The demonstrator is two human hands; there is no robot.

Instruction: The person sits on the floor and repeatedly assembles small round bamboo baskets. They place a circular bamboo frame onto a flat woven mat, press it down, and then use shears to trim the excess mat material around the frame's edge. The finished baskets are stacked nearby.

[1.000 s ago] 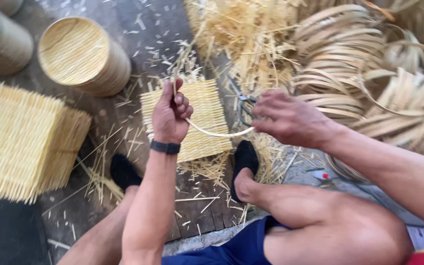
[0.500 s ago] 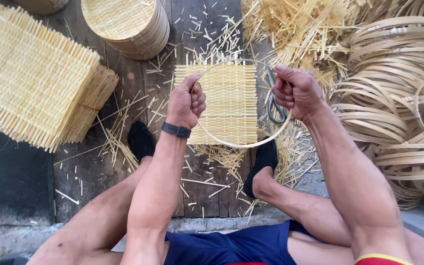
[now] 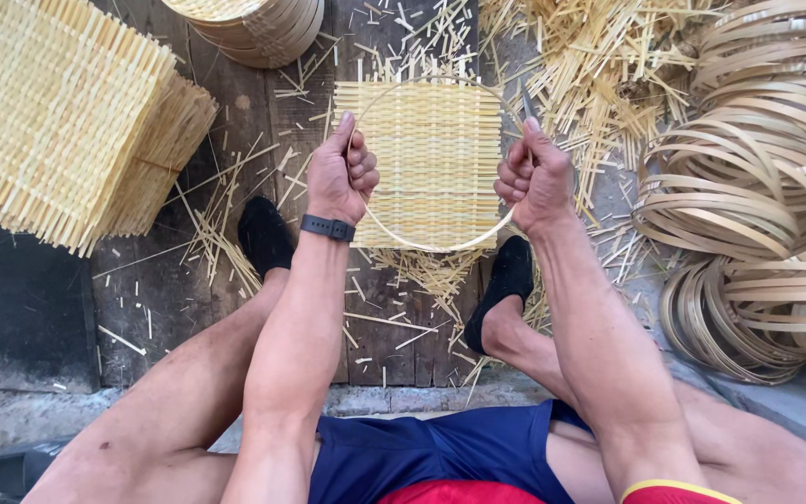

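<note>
**Both hands closed on a thin bamboo hoop above a woven mat**

Nearest the camera, bare knees spread to either side above blue shorts (image 3: 440, 457), and both forearms run forward between them. Two feet in black shoes (image 3: 263, 233) rest on the dark wooden planks (image 3: 156, 299), which are littered with straw-coloured offcuts.

The left hand (image 3: 340, 177), with a black wristband (image 3: 327, 227) at its wrist, is curled into a fist on the left side of a thin bamboo hoop (image 3: 431, 246), thumb stretched up along the rim. The right hand (image 3: 534, 179) is also clenched, gripping the hoop's right side, thumb raised. The hoop hangs between them, directly over a square woven bamboo mat (image 3: 436, 159) lying on the planks.

Farther off, a stack of woven mats (image 3: 58, 112) sits at the left, a pile of round woven trays (image 3: 254, 23) at the top, loose bamboo strips (image 3: 599, 56) beyond the mat, and coiled bamboo hoops (image 3: 757, 168) heaped at the right.
</note>
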